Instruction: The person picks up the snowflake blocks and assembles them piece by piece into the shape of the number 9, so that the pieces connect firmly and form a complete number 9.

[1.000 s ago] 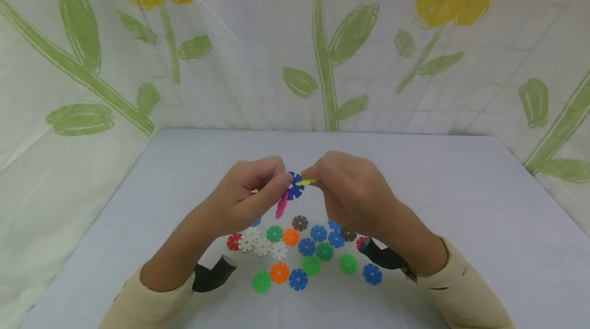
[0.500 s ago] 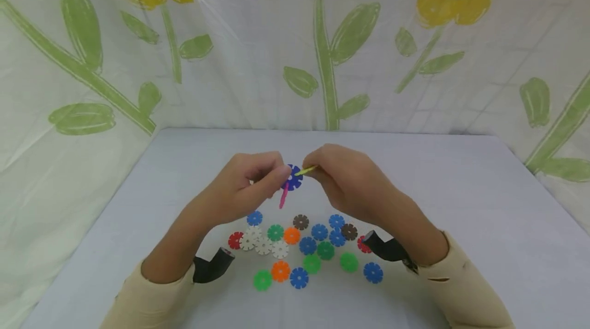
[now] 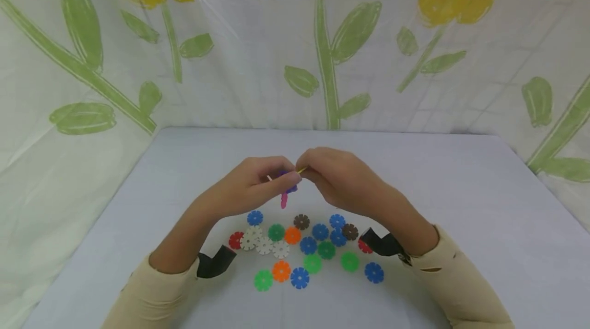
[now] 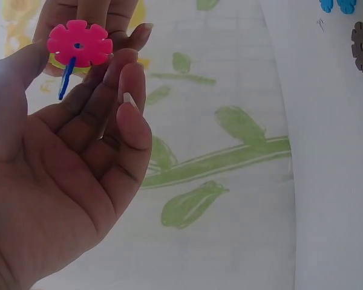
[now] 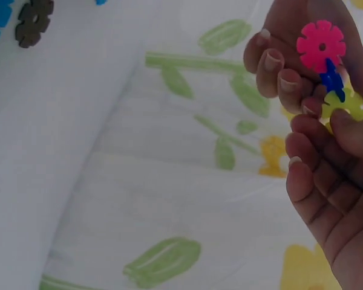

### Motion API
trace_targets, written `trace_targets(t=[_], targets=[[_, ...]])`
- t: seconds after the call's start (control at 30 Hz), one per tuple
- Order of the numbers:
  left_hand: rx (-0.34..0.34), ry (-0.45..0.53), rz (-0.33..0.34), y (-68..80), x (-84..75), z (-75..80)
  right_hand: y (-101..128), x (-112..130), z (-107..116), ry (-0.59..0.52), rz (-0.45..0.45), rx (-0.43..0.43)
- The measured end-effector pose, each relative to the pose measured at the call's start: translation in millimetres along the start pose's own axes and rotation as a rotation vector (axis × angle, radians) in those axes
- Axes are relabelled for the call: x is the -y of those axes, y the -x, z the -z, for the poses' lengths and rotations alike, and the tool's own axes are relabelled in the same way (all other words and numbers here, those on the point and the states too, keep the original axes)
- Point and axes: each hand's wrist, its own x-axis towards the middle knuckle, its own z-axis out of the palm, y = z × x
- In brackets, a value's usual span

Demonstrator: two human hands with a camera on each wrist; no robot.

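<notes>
Between the hands are a pink notched interlocking disc (image 5: pixel 311 45), a blue one (image 5: pixel 331 81) seen edge-on, and a yellow one (image 5: pixel 354 106). The pink disc slots into the blue at an angle, and the yellow meets the blue's other side. My left hand (image 3: pixel 251 185) holds the blue disc; its thumb hides most of it in the head view. With thumb and fingers, my right hand (image 3: pixel 345 180) pinches the yellow disc, its fingertips meeting the left hand's. Whether the yellow disc is fully slotted in cannot be seen.
Loose discs lie on the white table (image 3: pixel 184 165) below the hands: several blue (image 3: pixel 300 278), green (image 3: pixel 263 280) and white (image 3: pixel 280 249), two orange (image 3: pixel 281 271), two brown (image 3: pixel 301 222) and some red (image 3: pixel 236 240). A flower-printed curtain (image 3: pixel 239 62) hangs behind.
The hands have come together, the left moving slightly right. The blue disc, earlier facing the head camera, has turned and is mostly covered by the left thumb. Less of the yellow disc shows.
</notes>
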Motion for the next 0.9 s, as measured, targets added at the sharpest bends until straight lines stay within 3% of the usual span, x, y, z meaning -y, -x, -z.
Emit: trace_targets(t=[0.23, 0.43, 0.57, 0.8, 0.9], targets=[[0.007, -0.012, -0.003, 1.6, -0.2, 3.1, -0.8, -3.7, -1.4, -0.053, 0.052, -0.005], [-0.013, -0.116, -0.018, 9.8, -6.7, 15.7, -1.9, -9.8, -6.9, -0.093, -0.059, 0.059], [-0.018, -0.114, -0.053, 14.8, -11.3, 22.5, 0.3, -14.8, -19.2, -0.135, -0.148, 0.244], [-0.042, -0.151, -0.071, 14.8, -12.8, 22.3, 4.5, -11.3, -50.9, -0.204, -0.349, 0.730], [-0.044, -0.175, -0.080, 13.8, -11.4, 21.1, 7.4, -10.4, -64.4, -0.197, -0.402, 0.840]])
